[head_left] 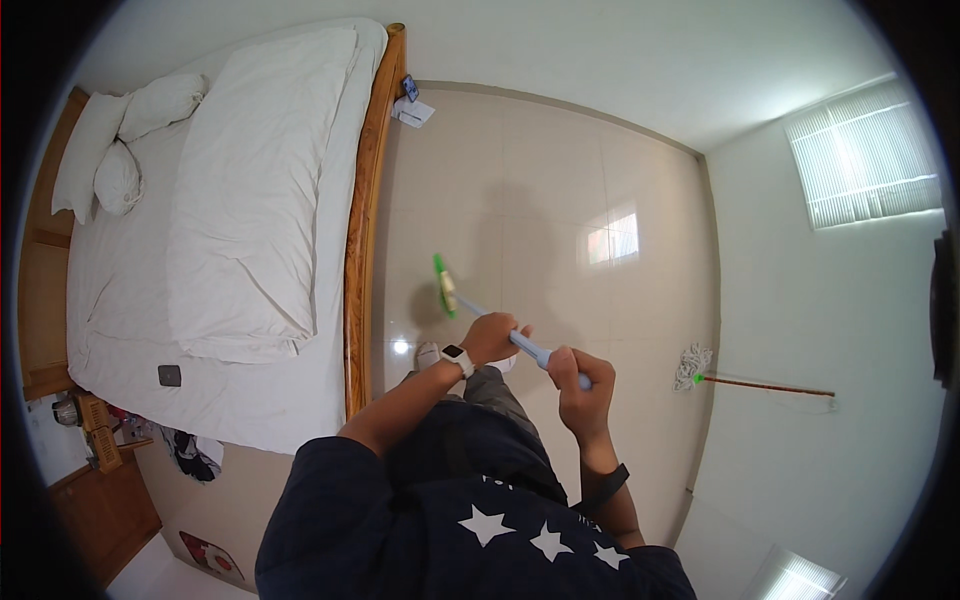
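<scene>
A light-blue-handled floor tool (532,349) is being gripped in both hands. Its shaft is being wrapped by the curled fingers of the left hand (488,340); nearer its end, it is being clasped in the closed fingers of the right hand (583,388). The green-and-cream head (445,286), slightly blurred, is being held ahead and left of the left fingers; whether the tiled floor (550,150) is being touched cannot be told. Well right of the right fingers, a mop (692,367) is being propped by the wall (800,300).
</scene>
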A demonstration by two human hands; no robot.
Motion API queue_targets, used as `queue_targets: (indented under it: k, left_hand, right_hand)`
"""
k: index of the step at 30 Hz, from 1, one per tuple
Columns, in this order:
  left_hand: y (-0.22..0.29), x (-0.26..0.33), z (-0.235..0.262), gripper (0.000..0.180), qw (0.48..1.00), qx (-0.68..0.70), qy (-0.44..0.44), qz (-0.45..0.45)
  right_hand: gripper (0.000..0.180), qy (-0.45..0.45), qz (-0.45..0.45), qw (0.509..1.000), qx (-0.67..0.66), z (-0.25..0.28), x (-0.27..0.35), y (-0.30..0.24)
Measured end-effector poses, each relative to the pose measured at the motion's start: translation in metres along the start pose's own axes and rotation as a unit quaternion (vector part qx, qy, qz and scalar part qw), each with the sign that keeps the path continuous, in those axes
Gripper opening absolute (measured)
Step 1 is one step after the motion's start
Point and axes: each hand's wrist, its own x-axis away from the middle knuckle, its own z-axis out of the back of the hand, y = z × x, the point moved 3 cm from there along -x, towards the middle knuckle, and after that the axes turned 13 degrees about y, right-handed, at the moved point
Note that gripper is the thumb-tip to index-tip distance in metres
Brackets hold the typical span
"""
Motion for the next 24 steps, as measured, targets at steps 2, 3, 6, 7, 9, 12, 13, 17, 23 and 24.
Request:
queue_targets:
  k: [2, 3, 6, 7, 9, 12, 13, 17, 23, 24]
  left_hand:
    - [-0.012, 0.018, 0.008, 0.053, 0.999, -0.025, -0.007, 0.028]
    - [-0.02, 0.028, 0.009, 0.052, 0.998, -0.042, -0.021, 0.044]
    - [-0.046, 0.057, 0.013, 0.05, 0.993, -0.081, -0.048, 0.065]
    - [-0.055, 0.066, 0.012, 0.05, 0.99, -0.103, -0.063, 0.067]
    - [-0.082, 0.086, 0.008, 0.047, 0.99, -0.104, -0.058, 0.072]
    - [-0.149, 0.12, -0.017, 0.039, 0.996, -0.076, -0.039, 0.04]
    - [-0.159, 0.124, -0.027, 0.035, 0.999, -0.04, -0.035, -0.006]
    - [-0.149, 0.113, -0.028, 0.03, 1.0, -0.018, -0.014, -0.004]
    - [-0.12, 0.023, -0.053, 0.024, 0.984, 0.128, 0.022, -0.119]
    - [-0.134, 0.018, -0.051, 0.025, 0.984, 0.117, 0.051, -0.127]
  right_hand:
    - [0.041, -0.009, -0.03, 0.999, -0.037, -0.004, 0.0, 0.012]
    - [0.04, -0.003, -0.055, 0.994, -0.096, -0.008, 0.002, 0.018]
    - [0.039, -0.01, -0.093, 0.978, -0.188, -0.025, 0.008, 0.037]
    - [0.039, -0.019, -0.107, 0.969, -0.221, -0.032, 0.01, 0.045]
    - [0.039, -0.037, -0.101, 0.976, -0.19, -0.048, 0.019, 0.071]
    - [0.036, -0.134, -0.053, 0.982, -0.121, -0.075, 0.041, 0.079]
    - [0.035, -0.2, -0.014, 0.977, -0.076, -0.081, 0.049, 0.079]
    - [0.033, -0.198, 0.137, 0.97, -0.042, -0.093, 0.066, 0.061]
    - [0.031, -0.17, 0.188, 0.967, 0.027, -0.093, 0.044, 0.055]
    - [0.031, -0.185, 0.195, 0.963, 0.016, -0.101, 0.039, 0.047]
